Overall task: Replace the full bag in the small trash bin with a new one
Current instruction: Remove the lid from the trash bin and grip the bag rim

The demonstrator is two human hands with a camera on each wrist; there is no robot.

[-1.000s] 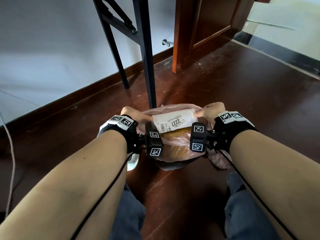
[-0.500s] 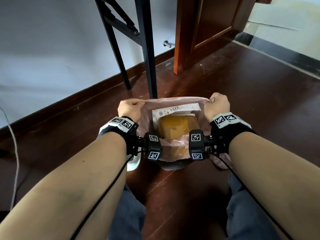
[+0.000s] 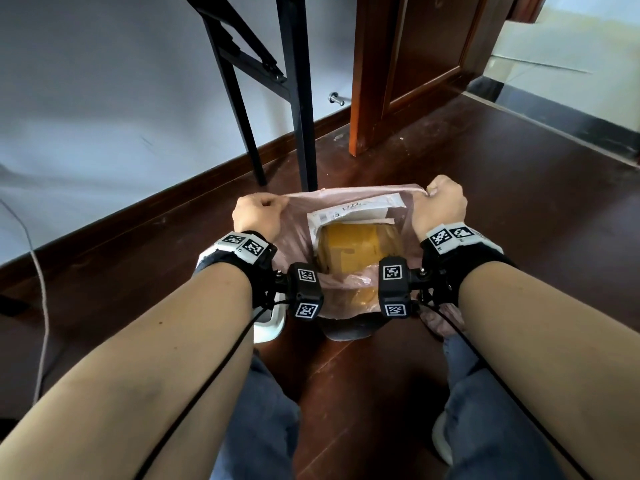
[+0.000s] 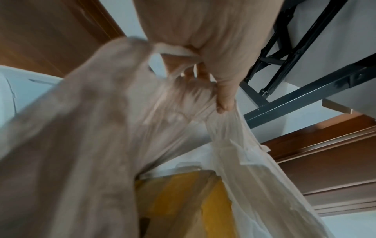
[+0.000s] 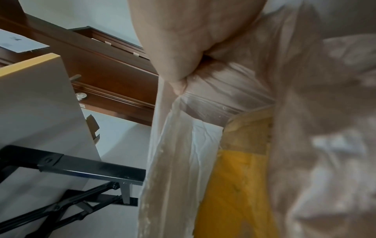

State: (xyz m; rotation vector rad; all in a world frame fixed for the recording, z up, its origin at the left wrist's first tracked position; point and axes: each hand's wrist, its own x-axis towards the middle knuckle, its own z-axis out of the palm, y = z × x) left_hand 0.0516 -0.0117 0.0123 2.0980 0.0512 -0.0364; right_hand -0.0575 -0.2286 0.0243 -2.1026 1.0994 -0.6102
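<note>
Fingers [image 4: 224, 103] pinching the pink bag [image 4: 85, 145] show only in wrist views.

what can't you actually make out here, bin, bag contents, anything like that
- Trash bin: head view, nearly all hidden by the pink bag and wrist cameras; only a dark bottom edge shows.
- White label: print too small to read.
- Under the yellow package: hidden.
- Near bag wall: blurred in both wrist views.
</note>
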